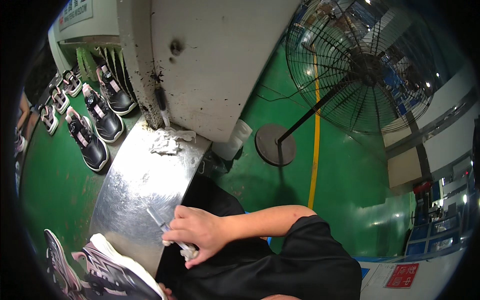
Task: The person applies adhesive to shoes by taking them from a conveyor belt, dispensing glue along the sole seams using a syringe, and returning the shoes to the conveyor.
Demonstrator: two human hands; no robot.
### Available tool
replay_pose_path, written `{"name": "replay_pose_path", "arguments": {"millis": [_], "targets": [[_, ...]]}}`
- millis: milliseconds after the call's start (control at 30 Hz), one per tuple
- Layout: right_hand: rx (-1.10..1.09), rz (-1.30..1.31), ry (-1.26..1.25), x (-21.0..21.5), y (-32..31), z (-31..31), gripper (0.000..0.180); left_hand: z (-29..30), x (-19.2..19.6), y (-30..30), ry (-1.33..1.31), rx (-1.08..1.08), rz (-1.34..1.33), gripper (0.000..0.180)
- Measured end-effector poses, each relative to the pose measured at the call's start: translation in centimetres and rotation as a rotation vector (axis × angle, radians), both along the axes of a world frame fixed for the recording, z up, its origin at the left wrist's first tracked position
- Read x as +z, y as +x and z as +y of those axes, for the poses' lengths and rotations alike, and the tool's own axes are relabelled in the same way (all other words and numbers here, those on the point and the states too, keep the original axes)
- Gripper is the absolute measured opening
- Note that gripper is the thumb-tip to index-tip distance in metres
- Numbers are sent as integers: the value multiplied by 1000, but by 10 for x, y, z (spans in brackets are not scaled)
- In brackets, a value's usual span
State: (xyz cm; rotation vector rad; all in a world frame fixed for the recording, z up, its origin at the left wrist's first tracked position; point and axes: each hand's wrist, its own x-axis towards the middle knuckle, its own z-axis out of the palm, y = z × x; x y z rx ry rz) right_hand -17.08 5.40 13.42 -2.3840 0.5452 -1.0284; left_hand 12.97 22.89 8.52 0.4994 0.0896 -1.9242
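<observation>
My right hand (200,231) is closed round a slim, pale pen-like tool (157,218), held above the near end of the metal bench top. A small whitish lump (189,253) shows at the tool's lower end, by my fingers; its kind is unclear. At the lower left, a black and pink sneaker (117,272) lies tilted, its white sole toward me. Fingertips of my left hand (167,291) show against that sole at the bottom edge, gripping the shoe; the rest of the hand is hidden. Left of it stands another black and pink sneaker (62,257).
The shiny metal bench top (145,185) bears a crumpled white heap (170,141) at its far end, beside a dark-handled brush (161,102). Several black sneakers (102,117) stand in rows at the left. A grey machine housing (210,55) rises ahead; a large standing fan (367,67) is right.
</observation>
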Motion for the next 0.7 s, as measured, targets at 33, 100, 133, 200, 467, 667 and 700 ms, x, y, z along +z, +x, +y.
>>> {"name": "replay_pose_path", "arguments": {"millis": [33,100,133,200,467,667,700], "targets": [[-13,-42,6,-9,4,-7,76,12,10,3,59,64,-113,49],[-20,-54,27,-15,16,-21,76,25,27,3,32,142,-326,51],[-12,-8,50,-17,19,-27,72,26,33,2,10,167,-415,52],[7,-51,13,-25,35,-39,71,32,48,-1,-26,237,-596,54],[-72,-38,-2,-6,42,-40,72,-54,68,33,-158,290,-751,56],[-82,21,25,0,51,-36,69,-212,63,90,-215,210,-889,32],[-63,16,25,-2,54,-36,69,-238,52,94,-199,197,-894,30]]}}
